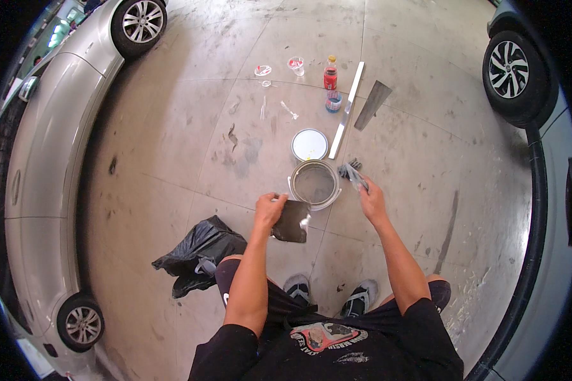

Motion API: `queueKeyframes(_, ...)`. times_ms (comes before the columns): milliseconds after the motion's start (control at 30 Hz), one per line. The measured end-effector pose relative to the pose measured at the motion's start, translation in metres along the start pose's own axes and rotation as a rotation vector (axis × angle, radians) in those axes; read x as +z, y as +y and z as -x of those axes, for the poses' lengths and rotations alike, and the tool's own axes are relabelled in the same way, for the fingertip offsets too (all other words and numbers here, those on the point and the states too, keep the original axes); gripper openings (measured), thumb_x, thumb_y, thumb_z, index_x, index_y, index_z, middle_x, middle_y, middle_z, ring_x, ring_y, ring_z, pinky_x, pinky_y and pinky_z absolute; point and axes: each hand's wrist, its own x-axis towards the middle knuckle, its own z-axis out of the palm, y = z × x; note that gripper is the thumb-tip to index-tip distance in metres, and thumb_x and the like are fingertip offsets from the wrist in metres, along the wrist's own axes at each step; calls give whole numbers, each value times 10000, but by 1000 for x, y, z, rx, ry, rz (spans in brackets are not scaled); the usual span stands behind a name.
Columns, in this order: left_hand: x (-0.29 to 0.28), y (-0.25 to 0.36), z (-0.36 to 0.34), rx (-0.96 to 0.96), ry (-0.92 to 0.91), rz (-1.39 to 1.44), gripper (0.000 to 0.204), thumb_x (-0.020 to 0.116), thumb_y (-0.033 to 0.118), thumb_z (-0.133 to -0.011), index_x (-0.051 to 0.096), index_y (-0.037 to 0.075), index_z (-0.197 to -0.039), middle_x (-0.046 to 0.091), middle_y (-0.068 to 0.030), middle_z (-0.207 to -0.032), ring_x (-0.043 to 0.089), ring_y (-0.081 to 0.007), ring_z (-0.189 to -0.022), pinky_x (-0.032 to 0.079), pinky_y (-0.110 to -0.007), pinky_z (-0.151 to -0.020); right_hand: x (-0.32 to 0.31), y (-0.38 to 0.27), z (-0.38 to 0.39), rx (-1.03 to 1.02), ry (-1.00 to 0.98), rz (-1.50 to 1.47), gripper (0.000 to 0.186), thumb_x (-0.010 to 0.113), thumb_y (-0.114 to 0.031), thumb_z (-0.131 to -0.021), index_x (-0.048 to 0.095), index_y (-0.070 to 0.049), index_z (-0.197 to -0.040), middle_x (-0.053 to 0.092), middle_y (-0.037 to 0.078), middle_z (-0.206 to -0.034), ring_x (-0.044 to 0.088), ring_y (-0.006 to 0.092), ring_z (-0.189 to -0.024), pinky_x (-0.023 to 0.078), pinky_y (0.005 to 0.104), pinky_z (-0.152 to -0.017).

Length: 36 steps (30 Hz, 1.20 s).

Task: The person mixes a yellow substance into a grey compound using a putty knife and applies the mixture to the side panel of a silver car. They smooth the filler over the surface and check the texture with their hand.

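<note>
Fingers of the left hand [270, 209] pinch a dark flat board [292, 221]; the right hand [371, 200] clasps a grey tool [352, 173] beside the open paint can [315, 183] on the floor [171, 159].

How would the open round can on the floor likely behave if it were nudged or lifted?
The open can stands upright on a broad base, so it probably slides rather than tips. Its lid lies apart, so the contents could slop. It looks filled, likely heavy for its size.

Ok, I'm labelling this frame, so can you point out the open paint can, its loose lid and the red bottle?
open paint can [315, 183], head view, on the inside of the can.
loose lid [309, 144], head view, on the middle of its white face.
red bottle [330, 74], head view, on its red body.
</note>
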Motion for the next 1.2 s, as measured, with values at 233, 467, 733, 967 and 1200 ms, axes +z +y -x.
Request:
queueKeyframes(233, 65, -36, -13, 64, 4, -53, 590, 607, 325, -811, 462, -45, -1247, 627, -269, -952, 609, -342, -942, 449, -384, -840, 55, -59, -19, -56, -331, 318, 317, 526, -76, -796, 593, -46, -1105, 633, 215, -834, 617, 364, -792, 486, 411, -730)
queueKeyframes(467, 76, -28, 0, -16, -9, 115, 495, 626, 218, -809, 498, -63, -1196, 648, -238, -878, 638, -295, -862, 465, -358, -783, 90, -37, -32, 13, -405, 556, 308, 523, -57, -753, 617, -35, -1045, 624, 253, -867, 614, 385, -840, 488, 465, -763)
queueKeyframes(733, 93, -25, 4, -27, -71, 44, 520, 591, 210, -824, 448, -32, -1262, 639, -224, -790, 628, -358, -817, 470, -412, -748, 127, 5, -39, 168, -505, 741, 192, 518, -71, -780, 670, 12, -864, 645, 228, -906, 636, 383, -854, 517, 447, -752)
queueKeyframes(967, 89, -26, 3, -3, -107, 65, 534, 601, 211, -825, 443, -33, -1272, 644, -205, -738, 643, -294, -727, 473, -371, -696, 146, 47, -37, 317, -397, 774, 223, 526, -72, -777, 659, -9, -944, 621, 222, -1030, 612, 364, -958, 504, 433, -817)
queueKeyframes(1200, 87, -26, 1, 31, -106, 72, 451, 608, 162, -822, 506, -3, -1229, 659, -172, -719, 626, -186, -653, 473, -318, -659, 169, 59, -29, 255, -576, 752, 253, 514, -149, -803, 676, -66, -979, 616, 159, -1098, 595, 317, -1015, 470, 418, -875)
